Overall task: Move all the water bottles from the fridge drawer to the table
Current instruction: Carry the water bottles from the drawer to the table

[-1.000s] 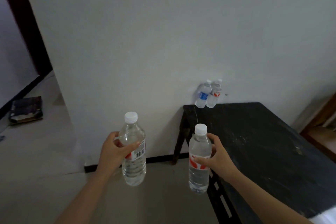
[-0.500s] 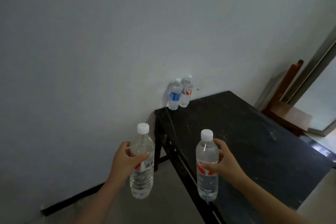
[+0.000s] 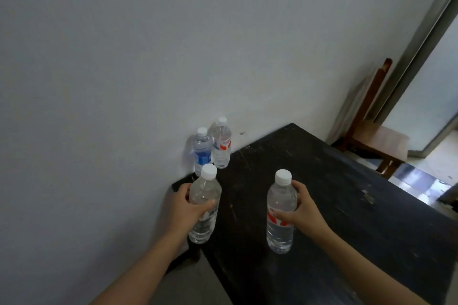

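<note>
Bottles of water are in transit to the black table (image 3: 322, 181). Head view: the left hand (image 3: 184, 208) is wrapped around the mid-body of one upright bottle (image 3: 204, 208) above the table's near-left edge. The right hand (image 3: 303, 210) clasps a red-labelled bottle (image 3: 281, 213) over the tabletop; base contact cannot be confirmed. Mid-body grips keep each bottle vertical for set-down. Two delivered bottles, one blue-labelled (image 3: 202, 151) and one red-labelled (image 3: 221, 143), stand together at the far-left corner against the wall (image 3: 148, 57), likely leaving open surface nearer.

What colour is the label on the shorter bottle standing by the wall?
Blue, on the shorter bottle, seen best in the head view.
</note>
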Demonstrator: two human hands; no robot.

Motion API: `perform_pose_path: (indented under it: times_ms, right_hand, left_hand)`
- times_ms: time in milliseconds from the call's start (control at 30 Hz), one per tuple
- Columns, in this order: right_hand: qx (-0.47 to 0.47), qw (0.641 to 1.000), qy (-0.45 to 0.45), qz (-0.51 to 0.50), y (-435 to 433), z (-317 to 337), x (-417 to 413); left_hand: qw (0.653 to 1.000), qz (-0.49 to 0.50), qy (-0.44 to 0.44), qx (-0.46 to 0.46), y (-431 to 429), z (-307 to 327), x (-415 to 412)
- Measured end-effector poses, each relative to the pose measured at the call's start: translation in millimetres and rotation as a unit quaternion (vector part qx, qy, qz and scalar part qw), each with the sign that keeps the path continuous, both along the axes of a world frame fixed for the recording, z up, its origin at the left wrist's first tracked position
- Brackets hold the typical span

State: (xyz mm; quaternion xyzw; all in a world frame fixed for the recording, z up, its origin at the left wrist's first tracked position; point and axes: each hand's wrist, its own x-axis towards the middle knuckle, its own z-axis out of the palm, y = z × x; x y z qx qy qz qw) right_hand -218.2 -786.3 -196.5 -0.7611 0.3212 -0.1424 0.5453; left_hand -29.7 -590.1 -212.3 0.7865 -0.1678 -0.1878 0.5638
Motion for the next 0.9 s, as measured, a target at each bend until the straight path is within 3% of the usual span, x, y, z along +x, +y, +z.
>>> perform_pose_path:
  times_ms: [267,500,667,900]
  right_hand:
    - [0.034,0.996,0.020,-0.074,-53.3,-26.4,26.4]
    - [0.018,0.988,0.042,-0.150,-101.9,-34.7,82.5]
    - [-0.001,0.986,0.054,-0.156,-141.4,-31.9,136.2]
    - [0.013,0.993,0.078,-0.085,-204.0,-29.5,202.1]
  left_hand:
    - [0.995,-0.022,0.094,-0.034,-101.2,-28.8,37.8]
    - [0.992,-0.037,0.094,-0.070,-187.2,-37.3,75.6]
    - [0.992,-0.026,0.084,-0.093,-233.7,-37.6,100.2]
    - [0.990,0.000,0.101,-0.101,-273.0,-56.6,113.0]
